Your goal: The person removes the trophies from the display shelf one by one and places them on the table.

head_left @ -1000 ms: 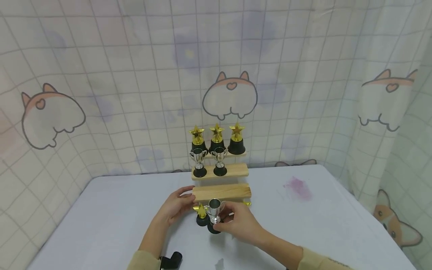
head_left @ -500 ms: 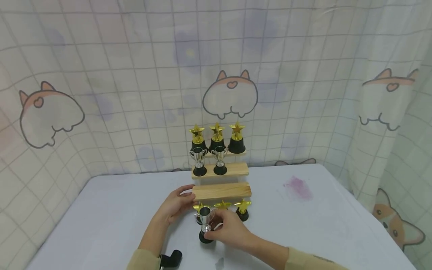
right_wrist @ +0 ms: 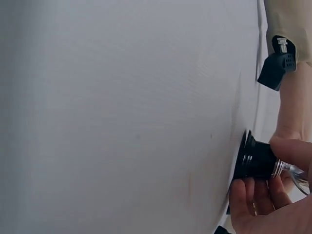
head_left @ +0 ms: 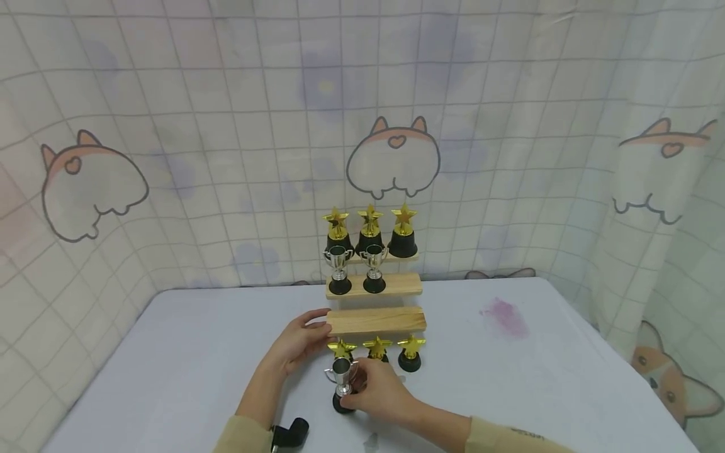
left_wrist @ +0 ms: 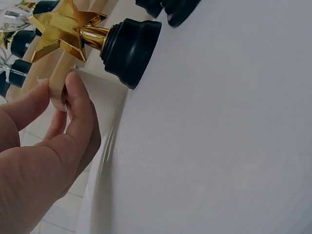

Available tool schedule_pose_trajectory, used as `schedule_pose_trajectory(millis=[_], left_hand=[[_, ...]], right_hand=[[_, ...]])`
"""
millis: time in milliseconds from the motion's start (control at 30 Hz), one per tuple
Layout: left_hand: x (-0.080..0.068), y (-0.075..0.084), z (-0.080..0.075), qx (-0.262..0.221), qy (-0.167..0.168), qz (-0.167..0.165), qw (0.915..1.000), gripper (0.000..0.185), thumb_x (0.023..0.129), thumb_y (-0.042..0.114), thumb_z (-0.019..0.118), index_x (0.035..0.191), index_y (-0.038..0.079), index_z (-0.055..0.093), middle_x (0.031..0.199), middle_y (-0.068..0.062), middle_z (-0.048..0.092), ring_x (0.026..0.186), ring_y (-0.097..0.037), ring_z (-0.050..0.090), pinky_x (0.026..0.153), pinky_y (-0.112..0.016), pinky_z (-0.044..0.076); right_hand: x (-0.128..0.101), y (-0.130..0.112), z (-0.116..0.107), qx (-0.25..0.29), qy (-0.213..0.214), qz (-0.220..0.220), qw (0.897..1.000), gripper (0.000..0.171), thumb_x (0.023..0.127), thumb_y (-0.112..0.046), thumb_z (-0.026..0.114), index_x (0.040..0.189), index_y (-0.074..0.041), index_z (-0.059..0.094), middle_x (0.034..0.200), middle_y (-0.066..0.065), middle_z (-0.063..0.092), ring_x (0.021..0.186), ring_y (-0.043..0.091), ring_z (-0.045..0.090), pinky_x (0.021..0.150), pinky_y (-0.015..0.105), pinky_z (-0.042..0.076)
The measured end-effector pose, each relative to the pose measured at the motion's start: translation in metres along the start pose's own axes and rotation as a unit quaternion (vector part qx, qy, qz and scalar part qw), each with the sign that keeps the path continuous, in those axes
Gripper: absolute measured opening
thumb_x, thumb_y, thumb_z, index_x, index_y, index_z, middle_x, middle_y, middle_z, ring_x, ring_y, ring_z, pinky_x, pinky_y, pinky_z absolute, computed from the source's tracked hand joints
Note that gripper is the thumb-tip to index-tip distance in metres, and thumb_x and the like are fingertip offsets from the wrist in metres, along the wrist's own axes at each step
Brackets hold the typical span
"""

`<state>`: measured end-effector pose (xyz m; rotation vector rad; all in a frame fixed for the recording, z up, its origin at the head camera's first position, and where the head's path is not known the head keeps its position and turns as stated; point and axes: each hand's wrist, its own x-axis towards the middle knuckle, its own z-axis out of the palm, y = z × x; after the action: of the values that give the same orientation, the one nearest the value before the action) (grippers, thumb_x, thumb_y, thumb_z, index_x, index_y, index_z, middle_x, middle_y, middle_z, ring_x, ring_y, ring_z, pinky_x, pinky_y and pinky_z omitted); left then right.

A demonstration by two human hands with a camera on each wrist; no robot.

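My right hand point(head_left: 382, 391) grips a small silver trophy cup point(head_left: 342, 372) low down, in front of the left star trophy in the head view. In the right wrist view, thumb and fingers of the right hand point(right_wrist: 273, 214) surround the cup's black base point(right_wrist: 258, 160), whose bottom is right at the tabletop. My left hand point(head_left: 304, 341) pinches the left end of the lowest plank of a wooden tiered shelf point(head_left: 376, 319). The left wrist view shows that plank's end point(left_wrist: 58, 83) between thumb and fingers, close beside a gold star trophy point(left_wrist: 130, 52) with a black base.
On the shelf's middle tier stand two silver cups point(head_left: 338, 259) point(head_left: 374, 259); three star trophies point(head_left: 404, 229) line the top tier. A row of three smaller star trophies point(head_left: 411, 346) stands before the shelf on the white table point(head_left: 481, 390). A patterned curtain point(head_left: 255, 157) hangs behind.
My right hand has carried the silver cup left and toward me, uncovering the middle and right small star trophies. The left hand keeps its hold on the plank.
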<state>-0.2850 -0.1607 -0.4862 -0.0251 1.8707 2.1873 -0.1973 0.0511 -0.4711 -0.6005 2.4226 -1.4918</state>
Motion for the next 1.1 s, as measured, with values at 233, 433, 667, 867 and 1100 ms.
schedule_pose_trajectory(millis=[233,433,667,867,1100], left_hand=[[0.0,0.0,-0.001,0.001,0.005,-0.001,1.0,0.052,0.1,-0.001,0.062,0.148,-0.005,0.043,0.129,-0.029,0.058,0.1,-0.026,0.068,0.088,-0.035,0.059],[0.001,-0.001,-0.001,-0.001,0.001,-0.004,1.0,0.054,0.099,-0.001,0.063,0.149,-0.005,0.043,0.129,-0.028,0.058,0.099,-0.026,0.068,0.089,-0.035,0.059],[-0.001,-0.001,0.0,-0.002,0.003,-0.006,1.0,0.054,0.1,-0.001,0.063,0.149,-0.005,0.042,0.129,-0.028,0.057,0.098,-0.025,0.068,0.087,-0.034,0.059],[-0.001,0.0,0.001,-0.012,-0.007,-0.002,0.9999,0.056,0.1,-0.002,0.062,0.15,-0.007,0.039,0.129,-0.029,0.056,0.097,-0.024,0.068,0.087,-0.033,0.059],[0.0,-0.003,-0.001,-0.016,-0.014,0.003,0.9998,0.055,0.1,-0.003,0.061,0.15,-0.008,0.038,0.128,-0.029,0.056,0.099,-0.024,0.067,0.088,-0.033,0.059]], right_hand=[[0.005,0.0,0.001,-0.035,-0.003,-0.028,0.999,0.033,0.078,-0.005,0.088,0.105,-0.01,0.068,0.084,-0.005,0.065,0.077,0.01,0.063,0.067,0.022,0.054],[0.01,0.0,-0.001,-0.059,-0.006,-0.032,0.998,0.032,0.08,-0.006,0.087,0.105,-0.012,0.068,0.089,-0.009,0.067,0.082,0.009,0.067,0.072,0.022,0.056],[0.011,-0.002,-0.002,-0.071,-0.002,-0.041,0.997,0.033,0.08,-0.006,0.087,0.106,-0.011,0.067,0.09,-0.008,0.068,0.081,0.006,0.066,0.071,0.022,0.055],[0.009,0.0,-0.005,-0.077,0.007,-0.046,0.996,0.044,0.079,-0.009,0.089,0.115,-0.008,0.065,0.093,-0.007,0.068,0.084,0.01,0.066,0.073,0.024,0.056],[0.002,0.002,-0.012,-0.058,0.015,-0.056,0.997,0.041,0.078,-0.006,0.088,0.112,-0.009,0.065,0.098,0.0,0.069,0.089,0.018,0.068,0.079,0.03,0.059]])
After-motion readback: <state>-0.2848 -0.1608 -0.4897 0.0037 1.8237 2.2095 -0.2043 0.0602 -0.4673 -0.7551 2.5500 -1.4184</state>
